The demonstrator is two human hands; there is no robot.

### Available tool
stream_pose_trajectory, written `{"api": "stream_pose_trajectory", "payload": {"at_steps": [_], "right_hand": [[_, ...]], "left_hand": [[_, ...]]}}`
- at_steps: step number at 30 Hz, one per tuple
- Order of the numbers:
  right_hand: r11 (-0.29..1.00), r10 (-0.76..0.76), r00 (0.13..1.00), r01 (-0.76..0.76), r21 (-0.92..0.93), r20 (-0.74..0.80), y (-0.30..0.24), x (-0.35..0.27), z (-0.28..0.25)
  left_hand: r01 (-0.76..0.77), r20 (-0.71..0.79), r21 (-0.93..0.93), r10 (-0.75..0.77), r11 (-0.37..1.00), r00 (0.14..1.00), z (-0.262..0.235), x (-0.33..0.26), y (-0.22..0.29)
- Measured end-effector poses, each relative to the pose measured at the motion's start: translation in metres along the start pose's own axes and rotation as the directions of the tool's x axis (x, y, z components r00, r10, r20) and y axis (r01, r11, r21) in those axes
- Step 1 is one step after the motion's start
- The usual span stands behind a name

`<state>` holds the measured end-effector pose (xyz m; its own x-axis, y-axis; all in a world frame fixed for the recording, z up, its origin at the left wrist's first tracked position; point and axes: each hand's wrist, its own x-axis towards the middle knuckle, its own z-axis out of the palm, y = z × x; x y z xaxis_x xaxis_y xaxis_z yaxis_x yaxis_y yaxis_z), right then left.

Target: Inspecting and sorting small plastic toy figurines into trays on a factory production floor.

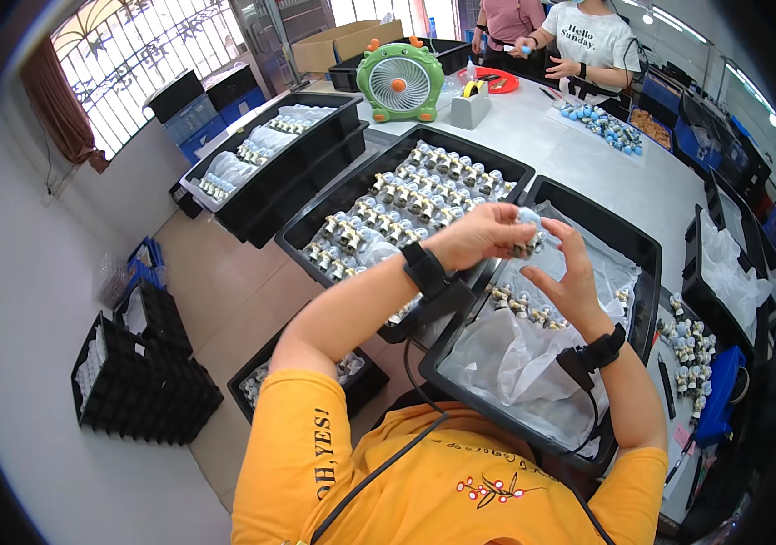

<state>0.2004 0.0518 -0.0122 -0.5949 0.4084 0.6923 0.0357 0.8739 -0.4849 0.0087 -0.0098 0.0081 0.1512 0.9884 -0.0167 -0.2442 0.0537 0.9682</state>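
My left hand [494, 232] is closed on a small figurine [530, 218] with a pale, rounded top, holding it above the gap between two black trays. Right beside it, my right hand [574, 277] has its thumb and forefinger spread apart. The forefinger's tip is close to the figurine; whether it touches I cannot tell. Below my hands is the right tray [650, 272], lined with thin white sheeting [520, 354] and holding a row of similar figurines [524, 304]. The left tray [293, 234] carries several rows of such figurines [397, 195].
A green animal-shaped fan [399, 82] and a tape dispenser [471, 107] stand on the table beyond. Loose figurines [692, 354] lie at the right, near a blue bin [722, 391]. Stacked black crates [147, 381] sit on the floor. Two people stand across the table.
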Motion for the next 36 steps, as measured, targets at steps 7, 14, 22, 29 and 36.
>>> {"api": "stream_pose_trajectory", "payload": {"at_steps": [7, 14, 22, 29, 36], "right_hand": [[0.999, -0.039, 0.999, 0.039, -0.013, 0.002, -0.002, 0.004, -0.003], [1.0, -0.003, 1.0, 0.003, 0.015, 0.013, -0.003, 0.003, -0.004], [1.0, 0.014, 1.0, -0.014, 0.019, 0.022, -0.002, 0.004, -0.004], [1.0, 0.005, 0.994, -0.007, 0.021, 0.11, 0.01, 0.001, 0.001], [0.983, 0.165, 0.855, -0.181, -0.016, 0.491, 0.032, -0.022, 0.011]], "left_hand": [[0.124, -0.323, 0.605, 0.1, 0.786, 0.941, -0.07, -0.065, 0.059], [0.407, -0.411, 0.911, 0.093, 0.062, 0.907, -0.131, -0.098, 0.019], [0.444, -0.458, 0.876, -0.036, -0.188, 0.888, -0.149, -0.086, 0.0], [0.447, -0.46, 0.88, -0.048, -0.162, 0.887, -0.146, -0.084, 0.001], [0.477, -0.496, 0.84, -0.007, -0.259, 0.868, -0.158, -0.079, -0.012]]}}
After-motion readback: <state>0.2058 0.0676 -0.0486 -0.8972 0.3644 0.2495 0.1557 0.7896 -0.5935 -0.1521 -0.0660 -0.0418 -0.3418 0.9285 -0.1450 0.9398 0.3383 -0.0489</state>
